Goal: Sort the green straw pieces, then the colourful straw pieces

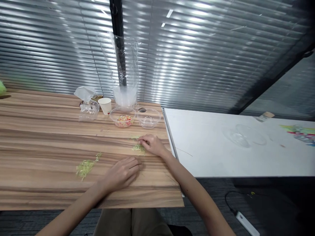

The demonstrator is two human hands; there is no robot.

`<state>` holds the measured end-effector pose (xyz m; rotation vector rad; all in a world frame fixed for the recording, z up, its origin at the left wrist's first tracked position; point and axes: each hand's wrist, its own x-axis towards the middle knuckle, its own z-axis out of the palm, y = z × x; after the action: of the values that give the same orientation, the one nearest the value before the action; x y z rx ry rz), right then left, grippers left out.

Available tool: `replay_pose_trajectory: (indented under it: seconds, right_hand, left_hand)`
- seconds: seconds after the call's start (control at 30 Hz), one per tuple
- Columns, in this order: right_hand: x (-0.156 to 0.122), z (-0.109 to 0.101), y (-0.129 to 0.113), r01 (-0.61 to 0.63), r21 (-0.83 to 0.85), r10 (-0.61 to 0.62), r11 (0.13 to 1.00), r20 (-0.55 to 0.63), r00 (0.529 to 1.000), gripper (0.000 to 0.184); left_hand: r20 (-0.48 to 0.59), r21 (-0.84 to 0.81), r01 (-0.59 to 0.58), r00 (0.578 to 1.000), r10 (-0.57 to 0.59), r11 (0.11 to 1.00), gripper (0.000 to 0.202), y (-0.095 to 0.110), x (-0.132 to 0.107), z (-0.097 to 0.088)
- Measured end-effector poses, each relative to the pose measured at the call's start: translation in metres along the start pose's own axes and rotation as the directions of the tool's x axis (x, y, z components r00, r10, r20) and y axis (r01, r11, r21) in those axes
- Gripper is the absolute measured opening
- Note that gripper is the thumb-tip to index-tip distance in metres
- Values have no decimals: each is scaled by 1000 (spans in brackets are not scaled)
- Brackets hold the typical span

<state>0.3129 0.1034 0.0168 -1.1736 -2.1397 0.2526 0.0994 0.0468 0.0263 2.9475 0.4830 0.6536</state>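
Note:
My right hand (152, 144) reaches into a small scatter of short yellow-green strips (138, 147) on the wood-grain table, its thumb and fingers pinched together at the strips. Closer to me, my left hand (126, 171) rests on the tabletop with curled fingers pressed together; whatever is under them is hidden. Left of it lies a larger heap of the same yellow-green strips (85, 167). Beyond my right hand stand two clear plastic bowls. One bowl (113, 114) holds small red, pink and yellow pieces; the other bowl (154, 120) looks bare inside.
Behind the bowls stands a clear bag (125, 95) of stacked translucent bowls. A paper cup (105, 106) and a clear plastic package (89, 109) are left of it. A white table (209, 157) adjoins on the right, bearing clear lids (251, 134) and coloured strips (299, 131).

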Motion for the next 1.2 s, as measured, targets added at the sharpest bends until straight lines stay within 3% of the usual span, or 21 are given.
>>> replay_pose_trajectory:
  seconds: [0.43,0.67,1.2]
  right_hand:
    - [0,1,-1,38,4,-38,999,-5,999,24]
    - [0,1,-1,32,16,-32,999,-3,999,25]
    - [-1,1,-2,20,30,-19,999,-33,999,25]
  left_hand:
    - [198,-38,19,980,-12,999,47,12,-17,-19]
    - [183,-49,22,983,-13,999,61,14,-28,-21]
    - [177,0,85,981,-84,996,64,6,-59,-40]
